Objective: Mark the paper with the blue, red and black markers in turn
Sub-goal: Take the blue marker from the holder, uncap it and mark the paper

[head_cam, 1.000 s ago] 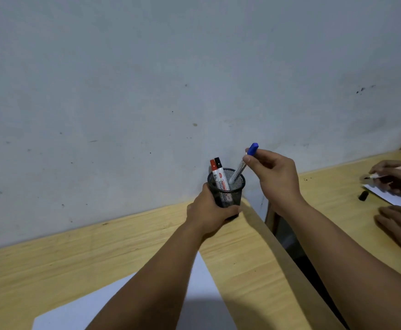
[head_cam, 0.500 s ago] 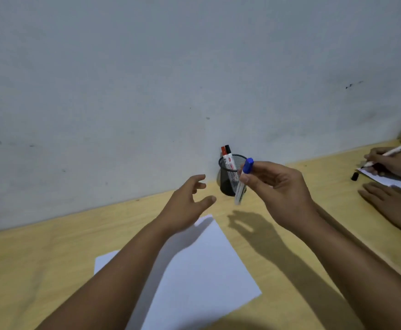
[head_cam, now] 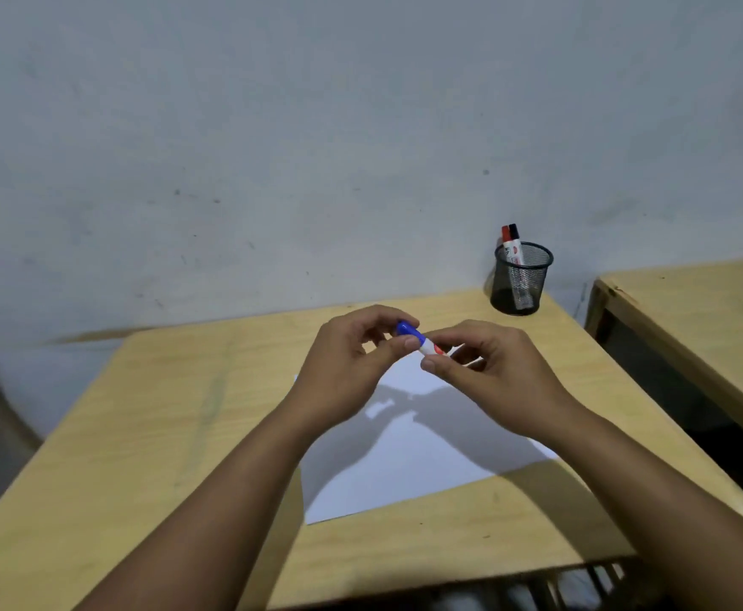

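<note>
The blue marker (head_cam: 416,339) has left the mesh pen cup (head_cam: 522,280) and come down in front of the person, held level between both hands above the far edge of the paper (head_cam: 409,469). The left hand (head_cam: 352,368), which half a second ago hung open near the cup, now pinches the blue cap end; the right hand (head_cam: 489,372) grips the white barrel. That two-handed hold looks like the start of uncapping — the cap still appears seated, so no mark has been made, and the sheet shows blank.

The cup stands at about two o'clock from the hands, near the counter's (head_cam: 162,434) far corner, with the red marker (head_cam: 505,235) and black marker (head_cam: 513,232) upright inside — both waiting their turn after the blue.
</note>
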